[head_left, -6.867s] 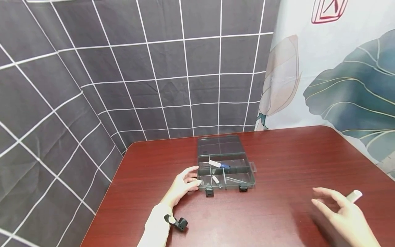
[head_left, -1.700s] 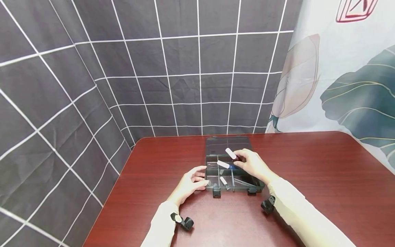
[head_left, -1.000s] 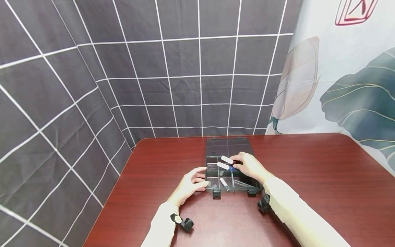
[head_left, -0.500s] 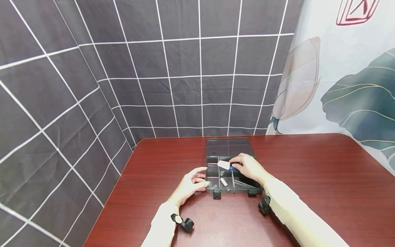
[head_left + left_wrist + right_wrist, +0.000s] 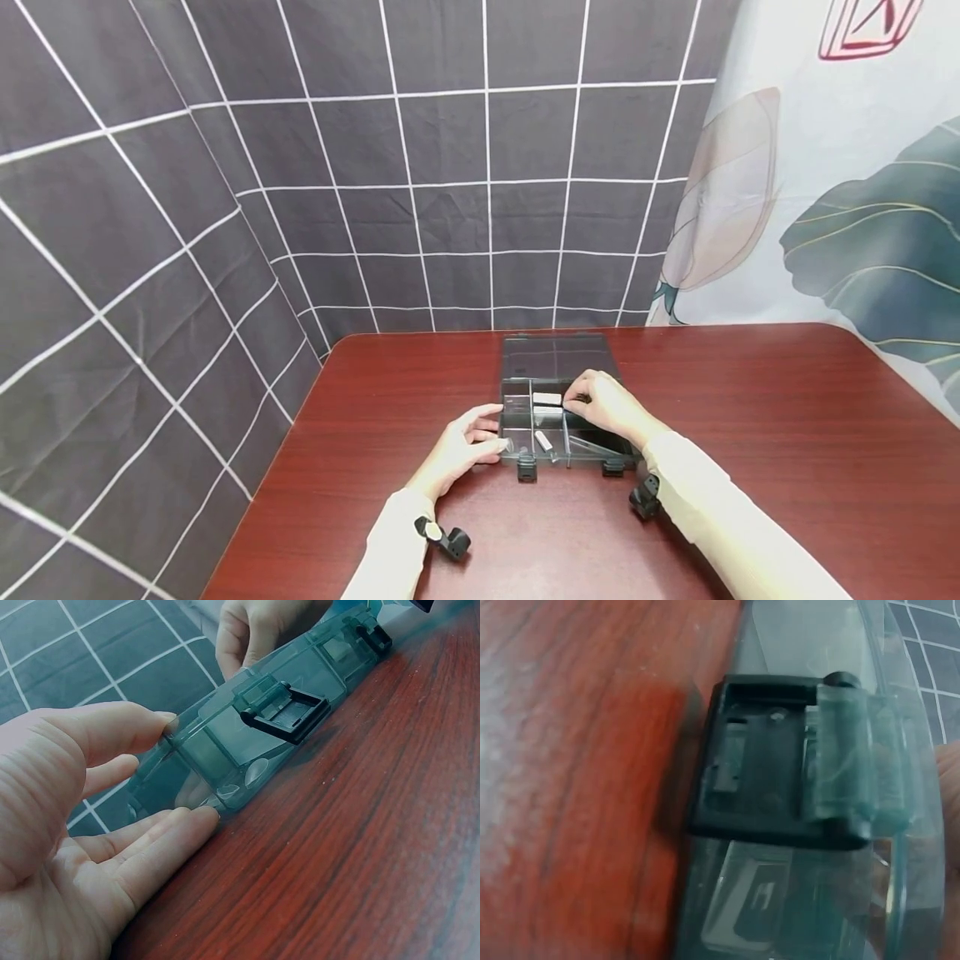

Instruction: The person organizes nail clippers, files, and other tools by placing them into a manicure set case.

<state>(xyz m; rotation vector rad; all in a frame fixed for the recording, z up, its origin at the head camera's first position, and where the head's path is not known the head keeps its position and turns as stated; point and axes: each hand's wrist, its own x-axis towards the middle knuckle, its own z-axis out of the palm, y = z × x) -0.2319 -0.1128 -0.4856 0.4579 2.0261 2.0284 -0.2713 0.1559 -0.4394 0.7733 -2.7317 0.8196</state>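
Placing a white stick (image 5: 547,399) into a middle compartment of the open organizer box (image 5: 558,417), frame centre on the surface (image 5: 750,433). Right hand (image 5: 600,400) pinching it; left hand (image 5: 465,437), fingers relaxed, bracing the box's corner. Next, probably letting go and withdrawing.

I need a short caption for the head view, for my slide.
Left hand steadies an open plastic box while right hand places a small white piece inside.

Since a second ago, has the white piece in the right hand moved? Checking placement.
Yes. The white piece went down from above the organizer box rim into its middle compartment, right hand beside it.
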